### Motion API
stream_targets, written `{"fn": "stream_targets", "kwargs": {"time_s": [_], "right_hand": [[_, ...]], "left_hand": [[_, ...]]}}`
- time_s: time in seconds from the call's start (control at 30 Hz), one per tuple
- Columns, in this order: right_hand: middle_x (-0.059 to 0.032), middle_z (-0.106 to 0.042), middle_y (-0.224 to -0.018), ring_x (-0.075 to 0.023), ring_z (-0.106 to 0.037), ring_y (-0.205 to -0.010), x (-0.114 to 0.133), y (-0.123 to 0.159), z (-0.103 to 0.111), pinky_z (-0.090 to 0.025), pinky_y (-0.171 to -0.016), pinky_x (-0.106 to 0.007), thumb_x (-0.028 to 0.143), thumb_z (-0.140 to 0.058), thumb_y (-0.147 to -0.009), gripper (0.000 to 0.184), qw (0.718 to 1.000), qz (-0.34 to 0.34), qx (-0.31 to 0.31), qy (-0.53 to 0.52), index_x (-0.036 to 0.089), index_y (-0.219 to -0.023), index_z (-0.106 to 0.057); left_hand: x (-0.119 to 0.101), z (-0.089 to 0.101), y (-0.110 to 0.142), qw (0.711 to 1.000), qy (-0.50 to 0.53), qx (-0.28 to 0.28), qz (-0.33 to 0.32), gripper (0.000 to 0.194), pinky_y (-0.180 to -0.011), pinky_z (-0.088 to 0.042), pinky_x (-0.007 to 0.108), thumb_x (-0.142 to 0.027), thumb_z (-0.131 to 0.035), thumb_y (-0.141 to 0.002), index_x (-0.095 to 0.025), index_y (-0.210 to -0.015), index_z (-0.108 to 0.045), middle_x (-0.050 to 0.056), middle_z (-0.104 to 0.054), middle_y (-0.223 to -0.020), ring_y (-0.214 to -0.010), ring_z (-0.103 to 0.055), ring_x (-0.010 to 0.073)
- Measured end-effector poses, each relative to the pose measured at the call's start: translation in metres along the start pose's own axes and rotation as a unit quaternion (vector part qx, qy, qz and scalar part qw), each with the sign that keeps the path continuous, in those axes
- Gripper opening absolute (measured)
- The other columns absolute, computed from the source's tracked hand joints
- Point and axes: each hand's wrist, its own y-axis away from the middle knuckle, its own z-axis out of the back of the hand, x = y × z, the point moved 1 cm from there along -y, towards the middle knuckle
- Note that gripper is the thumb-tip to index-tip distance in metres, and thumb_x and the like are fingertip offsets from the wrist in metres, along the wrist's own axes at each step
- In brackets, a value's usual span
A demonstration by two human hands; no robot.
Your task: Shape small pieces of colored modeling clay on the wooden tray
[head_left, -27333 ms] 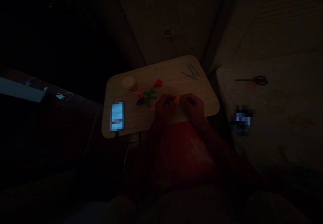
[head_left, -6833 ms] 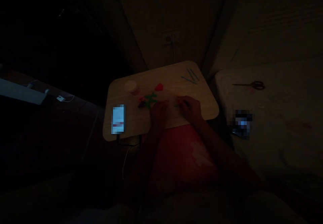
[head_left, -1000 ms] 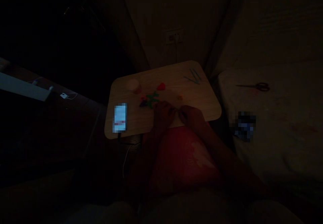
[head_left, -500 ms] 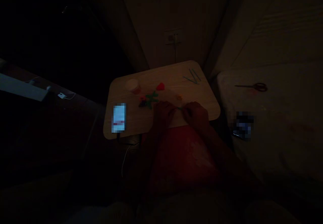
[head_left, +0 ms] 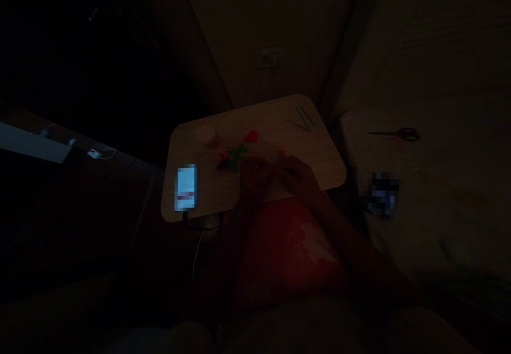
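The scene is very dark. My left hand (head_left: 254, 177) and my right hand (head_left: 298, 175) meet near the front edge of a small wooden table (head_left: 223, 194), fingertips pinched together. Whatever lies between the fingers is hidden by them and by the gloom. Close by on the left lie green pieces (head_left: 238, 157), with a dark piece (head_left: 222, 164) and a pinkish piece (head_left: 222, 155) beside them. Behind my left hand sits a bright red piece (head_left: 251, 136). A small orange piece (head_left: 281, 153) shows just past my right fingers.
A pale round tub (head_left: 205, 133) stands at the table's back left, and a lit phone (head_left: 186, 188) lies at front left. Thin green sticks (head_left: 302, 120) lie at back right. Scissors (head_left: 395, 133) and a blurred dark object (head_left: 383, 195) rest on the pale surface to the right.
My right hand has moved left against my left hand. The bit of green that showed between them is now out of sight. The view has shifted slightly.
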Motion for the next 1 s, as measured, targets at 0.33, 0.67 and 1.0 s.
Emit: {"fn": "stream_targets", "kwargs": {"time_s": [0.33, 0.67, 1.0], "right_hand": [[-0.0029, -0.076, -0.082, -0.0190, -0.066, -0.078, -0.013, 0.002, -0.010, -0.050, -0.076, -0.033, 0.051, -0.093, -0.067, 0.034, 0.936, -0.224, 0.047, -0.269, 0.024, -0.084, -0.082], [0.0000, -0.075, -0.078, -0.0142, -0.062, -0.070, -0.020, -0.001, -0.008, -0.047, -0.071, -0.030, 0.046, -0.095, -0.066, 0.033, 0.930, -0.236, 0.052, -0.276, 0.022, -0.084, -0.081], [-0.0012, -0.078, -0.080, -0.0144, -0.065, -0.071, -0.017, -0.002, -0.005, -0.051, -0.070, -0.028, 0.043, -0.098, -0.062, 0.032, 0.917, -0.245, 0.070, -0.306, 0.023, -0.082, -0.083]], "left_hand": [[0.000, 0.001, 0.002, 0.995, 0.089, -0.024, 0.039, 0.031, -0.088, -0.059, 0.040, -0.053, -0.068, -0.098, -0.024, -0.095, -0.080, 0.006, -0.067, -0.104, -0.097, -0.066, 0.0200], [-0.003, 0.003, -0.001, 0.997, 0.068, -0.044, -0.006, 0.023, -0.087, -0.058, 0.038, -0.043, -0.068, -0.100, -0.023, -0.093, -0.078, 0.005, -0.068, -0.100, -0.096, -0.066, 0.0188], [-0.005, 0.003, 0.001, 0.996, 0.079, -0.036, 0.008, 0.026, -0.086, -0.059, 0.038, -0.048, -0.069, -0.099, -0.024, -0.095, -0.080, 0.005, -0.069, -0.101, -0.097, -0.067, 0.0192]]}}
